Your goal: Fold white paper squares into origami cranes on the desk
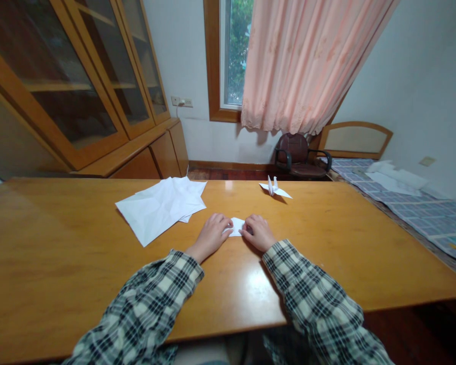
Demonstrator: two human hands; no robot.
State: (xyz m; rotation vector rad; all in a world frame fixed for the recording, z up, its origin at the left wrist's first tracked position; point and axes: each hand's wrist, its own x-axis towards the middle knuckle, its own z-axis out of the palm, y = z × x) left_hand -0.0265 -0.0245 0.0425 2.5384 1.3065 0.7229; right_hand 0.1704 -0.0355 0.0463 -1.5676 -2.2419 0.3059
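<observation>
A small folded piece of white paper (236,226) lies on the wooden table between my two hands. My left hand (215,229) grips its left side, fingers curled and thumb along the near edge. On the opposite side, my right hand (257,231) holds the right end in the same way, with its fingers bent together. Parts of the paper are hidden under the fingers. Beyond my right hand stands a finished-looking white paper crane (272,188) with its wings spread. To the left of my left hand lies a loose stack of creased white paper sheets (163,203).
The wooden table (319,238) spans the view, its near edge close to my body. Past its far side are a glass-door cabinet (95,76), a brown armchair (296,152), a pink curtain (300,61) and a bed with a checked cover (410,203).
</observation>
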